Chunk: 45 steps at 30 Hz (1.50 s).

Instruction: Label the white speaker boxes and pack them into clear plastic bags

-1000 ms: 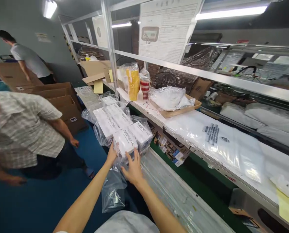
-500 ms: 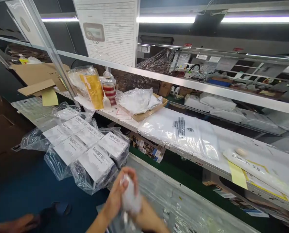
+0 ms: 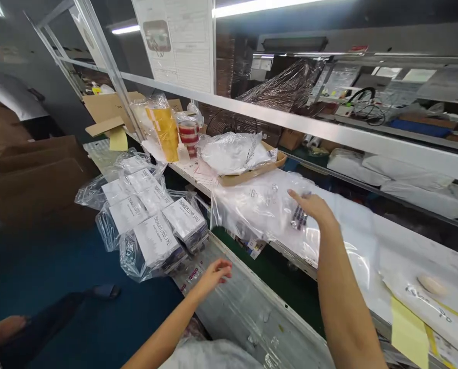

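My right hand [image 3: 310,205] reaches over the shelf, its fingers closed on the top of a stack of clear plastic bags [image 3: 247,205]. Dark printing shows just below the fingers, and the film is wrinkled around them. The bag's left edge hangs over the shelf front. My left hand [image 3: 218,271] is held above the lower grey surface [image 3: 259,312], fingers loosely bent and apart, with nothing in it. To its left several white printed boxes [image 3: 156,240] sit in clear bags, grouped close together.
Yellow tape rolls [image 3: 167,134], red tape rolls [image 3: 189,134] and a cardboard tray [image 3: 252,174] with a white bag stand along the shelf. A metal rail [image 3: 290,117] crosses above. A person [image 3: 15,95] is at far left, near brown cartons [image 3: 40,179]. Another person's slipper [image 3: 106,291] shows below.
Both hands were together around a blurred white item, now out of sight. My right hand has moved up to the plastic bags and my left hand has opened. The view has turned left.
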### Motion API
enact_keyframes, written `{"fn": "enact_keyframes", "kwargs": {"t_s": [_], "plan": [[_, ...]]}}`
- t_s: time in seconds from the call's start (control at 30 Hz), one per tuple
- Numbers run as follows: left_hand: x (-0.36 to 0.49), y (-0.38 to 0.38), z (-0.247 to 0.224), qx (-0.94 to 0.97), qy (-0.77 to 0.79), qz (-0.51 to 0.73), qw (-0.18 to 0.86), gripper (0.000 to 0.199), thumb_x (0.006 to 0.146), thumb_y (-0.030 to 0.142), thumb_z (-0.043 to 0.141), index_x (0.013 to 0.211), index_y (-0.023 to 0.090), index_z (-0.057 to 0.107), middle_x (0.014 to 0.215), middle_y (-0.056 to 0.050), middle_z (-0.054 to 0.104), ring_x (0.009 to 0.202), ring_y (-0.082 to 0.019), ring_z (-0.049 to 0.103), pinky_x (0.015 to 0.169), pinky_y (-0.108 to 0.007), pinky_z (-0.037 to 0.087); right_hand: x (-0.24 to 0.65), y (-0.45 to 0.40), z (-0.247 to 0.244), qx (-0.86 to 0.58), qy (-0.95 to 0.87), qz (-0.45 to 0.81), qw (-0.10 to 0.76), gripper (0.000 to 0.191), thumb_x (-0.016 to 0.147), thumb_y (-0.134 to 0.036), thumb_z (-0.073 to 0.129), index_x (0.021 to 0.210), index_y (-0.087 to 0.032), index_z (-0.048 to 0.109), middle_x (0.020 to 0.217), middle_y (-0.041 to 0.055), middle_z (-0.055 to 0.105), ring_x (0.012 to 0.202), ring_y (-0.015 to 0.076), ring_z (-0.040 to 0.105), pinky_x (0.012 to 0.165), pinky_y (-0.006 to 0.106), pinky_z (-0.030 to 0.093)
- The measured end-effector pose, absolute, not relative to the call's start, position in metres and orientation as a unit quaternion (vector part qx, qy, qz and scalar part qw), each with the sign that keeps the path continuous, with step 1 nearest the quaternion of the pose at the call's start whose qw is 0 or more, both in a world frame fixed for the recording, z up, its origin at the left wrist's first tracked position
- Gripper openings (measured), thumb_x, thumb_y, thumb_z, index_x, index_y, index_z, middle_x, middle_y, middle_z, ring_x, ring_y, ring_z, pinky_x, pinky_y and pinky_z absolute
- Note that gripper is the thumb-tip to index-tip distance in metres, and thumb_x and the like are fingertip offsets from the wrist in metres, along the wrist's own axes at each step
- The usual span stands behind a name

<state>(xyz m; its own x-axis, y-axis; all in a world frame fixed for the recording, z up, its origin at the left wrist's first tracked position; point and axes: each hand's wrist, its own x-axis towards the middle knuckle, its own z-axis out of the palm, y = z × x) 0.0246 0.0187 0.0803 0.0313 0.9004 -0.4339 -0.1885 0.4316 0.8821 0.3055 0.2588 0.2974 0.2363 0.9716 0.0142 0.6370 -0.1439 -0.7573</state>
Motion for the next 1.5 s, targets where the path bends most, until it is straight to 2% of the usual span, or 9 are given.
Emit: {"fn": "enact_keyframes", "kwargs": {"t_s": [0.17, 0.3, 0.43, 0.6, 0.7, 0.83, 1.13, 1.37, 1.5], "plan": [[0.007, 0.026, 0.07, 0.13, 0.533, 0.405, 0.731, 0.089, 0.065, 0.081, 0.083, 0.129, 0.024, 0.058, 0.147, -0.018, 0.057, 0.123, -0.036, 0.066, 0.085, -0.045, 0.061, 0.31, 0.144, 0.281, -0.678, -0.641, 0.183, 0.308, 0.07, 0.086, -0.086, 0.048, 0.11, -0.024, 0.071, 0.111, 0.0172, 0.075, 0.104, 0.0381, 0.073, 0.1, 0.06, 0.053], [0.025, 0.052, 0.086, 0.075, 0.345, 0.394, 0.848, 0.096, 0.076, 0.089, 0.069, 0.15, 0.031, 0.048, 0.154, -0.018, 0.053, 0.132, -0.043, 0.062, 0.089, -0.062, 0.063, 0.29, 0.1, 0.224, -0.679, -0.686, 0.101, 0.241, 0.09, 0.082, -0.088, 0.054, 0.143, -0.021, 0.061, 0.161, 0.022, 0.046, 0.15, 0.05, 0.041, 0.117, 0.072, 0.039], [0.034, 0.075, 0.122, 0.222, 0.304, 0.335, 0.864, 0.069, 0.083, 0.076, 0.073, 0.128, 0.024, 0.068, 0.125, -0.013, 0.071, 0.104, -0.031, 0.073, 0.078, -0.043, 0.062, 0.281, 0.147, 0.2, -0.674, -0.728, 0.079, 0.101, 0.083, 0.097, -0.08, 0.039, 0.155, -0.022, 0.054, 0.169, 0.0196, 0.036, 0.159, 0.0451, 0.033, 0.125, 0.07, 0.031], [-0.017, 0.136, 0.218, 0.537, 0.458, 0.356, 0.612, 0.033, 0.098, 0.048, 0.065, 0.083, 0.018, 0.07, 0.077, -0.003, 0.07, 0.073, -0.018, 0.064, 0.07, -0.03, 0.05, 0.258, 0.231, 0.232, -0.645, -0.758, -0.039, 0.085, 0.058, 0.099, -0.064, 0.054, 0.122, -0.014, 0.074, 0.158, 0.0256, 0.046, 0.147, 0.0489, 0.045, 0.12, 0.067, 0.041], [-0.035, 0.202, 0.26, 0.638, 0.545, 0.45, 0.304, 0.024, 0.103, 0.038, 0.058, 0.099, 0.02, 0.072, 0.097, -0.006, 0.075, 0.094, -0.022, 0.069, 0.088, -0.034, 0.053, 0.232, 0.276, 0.243, -0.615, -0.783, -0.007, 0.091, 0.064, 0.097, -0.049, 0.059, 0.149, -0.011, 0.056, 0.167, 0.0266, 0.037, 0.154, 0.0466, 0.039, 0.122, 0.066, 0.038], [-0.034, 0.282, 0.262, 0.754, 0.61, 0.233, 0.064, 0.038, 0.093, 0.026, 0.071, 0.129, 0.013, 0.069, 0.125, -0.02, 0.074, 0.122, -0.036, 0.068, 0.108, -0.049, 0.046, 0.215, 0.312, 0.237, -0.57, -0.81, 0.139, 0.001, 0.075, 0.103, -0.046, 0.047, 0.171, -0.024, 0.027, 0.181, 0.015, 0.014, 0.166, 0.0442, 0.016, 0.127, 0.073, 0.021], [-0.054, 0.327, 0.284, 0.78, 0.608, 0.147, 0.021, 0.025, 0.101, 0.034, 0.059, 0.108, 0.017, 0.076, 0.107, -0.013, 0.08, 0.102, -0.034, 0.076, 0.085, -0.039, 0.053, 0.19, 0.341, 0.216, -0.447, -0.865, 0.177, 0.145, 0.042, 0.1, -0.024, 0.044, 0.128, -0.022, 0.075, 0.156, 0.0126, 0.056, 0.151, 0.0292, 0.049, 0.128, 0.053, 0.038], [-0.05, 0.324, 0.264, 0.801, 0.582, 0.136, 0.026, 0.024, 0.101, 0.033, 0.062, 0.111, 0.015, 0.075, 0.103, -0.012, 0.079, 0.097, -0.03, 0.075, 0.089, -0.039, 0.056, 0.151, 0.328, 0.261, -0.534, -0.819, 0.106, 0.184, 0.041, 0.096, -0.017, 0.055, 0.132, -0.007, 0.069, 0.131, 0.0218, 0.068, 0.127, 0.0312, 0.065, 0.117, 0.052, 0.046], [-0.052, 0.305, 0.252, 0.806, 0.551, 0.207, 0.059, 0.029, 0.103, 0.025, 0.057, 0.126, 0.017, 0.072, 0.123, -0.014, 0.076, 0.115, -0.029, 0.072, 0.104, -0.042, 0.052, 0.184, 0.216, 0.304, -0.492, -0.819, 0.162, 0.246, 0.04, 0.102, -0.029, 0.056, 0.141, -0.021, 0.064, 0.152, 0.0169, 0.06, 0.145, 0.0315, 0.053, 0.126, 0.054, 0.037]]}}
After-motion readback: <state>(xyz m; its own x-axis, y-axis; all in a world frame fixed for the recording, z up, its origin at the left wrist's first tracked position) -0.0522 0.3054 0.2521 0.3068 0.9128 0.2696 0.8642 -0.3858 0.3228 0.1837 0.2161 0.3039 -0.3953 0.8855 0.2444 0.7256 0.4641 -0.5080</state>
